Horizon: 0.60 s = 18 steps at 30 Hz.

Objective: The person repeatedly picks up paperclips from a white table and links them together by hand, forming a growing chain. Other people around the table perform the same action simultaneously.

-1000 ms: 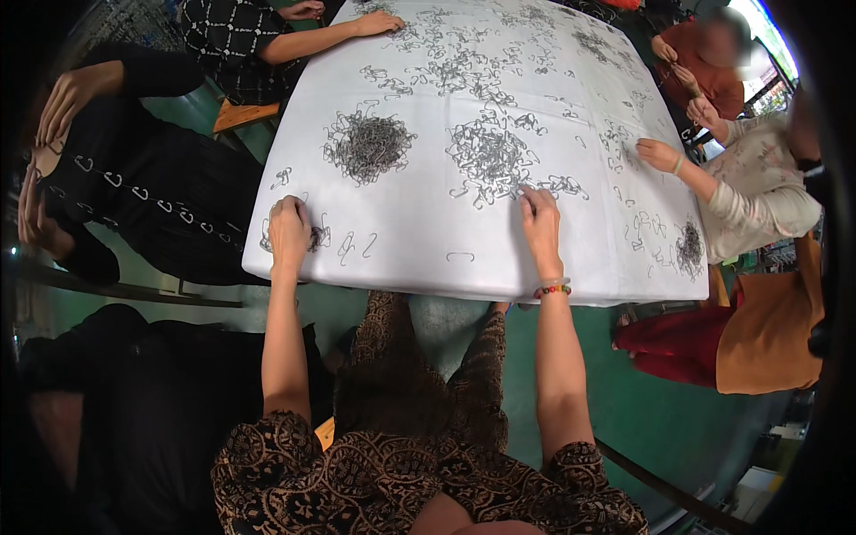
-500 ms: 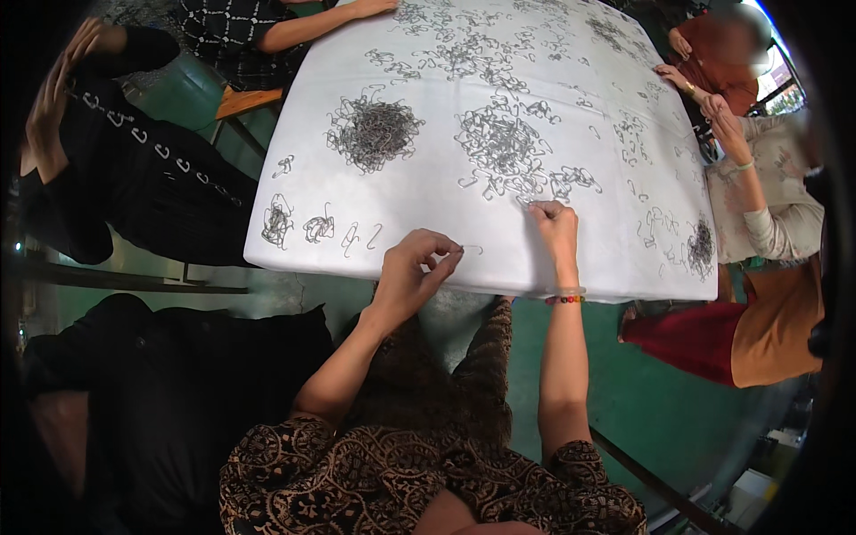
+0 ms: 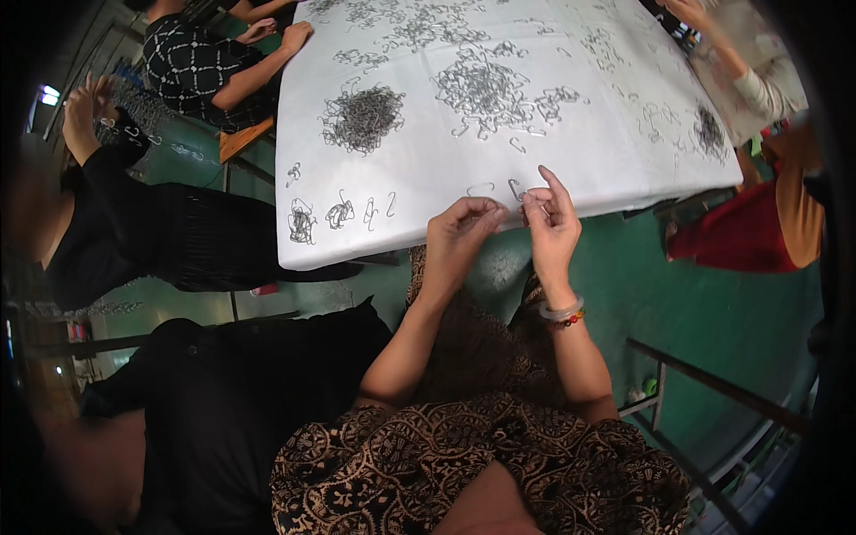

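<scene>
My left hand (image 3: 461, 234) is closed in a pinch over the near edge of the white table, holding a thin wire hook (image 3: 481, 188) that shows above the fingertips. Close beside it, my right hand (image 3: 555, 230) pinches a darker S-shaped wire hook (image 3: 514, 189) between thumb and fingers, with one finger raised. Whether the two hooks touch is hard to make out. Beyond my hands lies a loose pile of silvery wire hooks (image 3: 481, 89), and a single hook (image 3: 517, 145) sits just in front of it.
A denser, darker pile of hooks (image 3: 364, 119) lies to the left on the white tabletop (image 3: 428, 169). Small hook clusters (image 3: 301, 221) sit at the near left corner. People work around the table; one person's hand (image 3: 296, 36) rests at its far left edge.
My right hand has drawn back from the loose pile with a hook and is now close to my left hand. My left hand has moved right relative to the table, and the view has shifted.
</scene>
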### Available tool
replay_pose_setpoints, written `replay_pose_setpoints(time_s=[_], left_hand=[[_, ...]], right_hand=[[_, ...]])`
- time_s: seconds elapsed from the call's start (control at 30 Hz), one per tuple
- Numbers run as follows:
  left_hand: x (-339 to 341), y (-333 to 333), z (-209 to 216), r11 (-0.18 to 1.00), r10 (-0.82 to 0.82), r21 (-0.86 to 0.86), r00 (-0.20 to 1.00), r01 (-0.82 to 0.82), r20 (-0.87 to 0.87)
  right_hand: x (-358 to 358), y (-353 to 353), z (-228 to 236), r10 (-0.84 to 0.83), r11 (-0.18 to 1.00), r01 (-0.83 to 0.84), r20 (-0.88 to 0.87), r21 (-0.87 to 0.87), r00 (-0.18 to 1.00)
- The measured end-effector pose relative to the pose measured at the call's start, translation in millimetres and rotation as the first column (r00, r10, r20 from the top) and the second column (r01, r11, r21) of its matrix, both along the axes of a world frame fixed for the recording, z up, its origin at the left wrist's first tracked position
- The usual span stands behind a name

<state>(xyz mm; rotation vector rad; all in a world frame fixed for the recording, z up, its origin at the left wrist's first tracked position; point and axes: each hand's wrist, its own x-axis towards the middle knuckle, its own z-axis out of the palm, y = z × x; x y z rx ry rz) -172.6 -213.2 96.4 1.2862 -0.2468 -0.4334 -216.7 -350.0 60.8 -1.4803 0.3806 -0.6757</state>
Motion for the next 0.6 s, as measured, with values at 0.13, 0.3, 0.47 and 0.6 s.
replay_pose_setpoints(time_s=[0.13,0.3,0.47,0.6], left_hand=[[-8,-11,-3,0.998,0.008,0.063,0.994,-0.015,0.105],[-10,-15,6,0.995,0.03,-0.101,0.996,-0.022,0.08],[-12,-5,16,0.997,0.029,-0.067,0.998,-0.033,-0.059],[-15,-1,9,0.997,-0.023,0.076,0.984,0.01,0.178]], right_hand=[[-22,24,9,-0.118,0.953,0.144,0.113,-0.265,0.987],[-28,25,10,-0.11,0.846,0.208,0.221,-0.492,0.969],[-16,-15,-2,-0.029,0.922,0.028,0.003,-0.386,1.0],[56,-73,-34,-0.048,0.755,-0.052,-0.134,-0.654,0.99]])
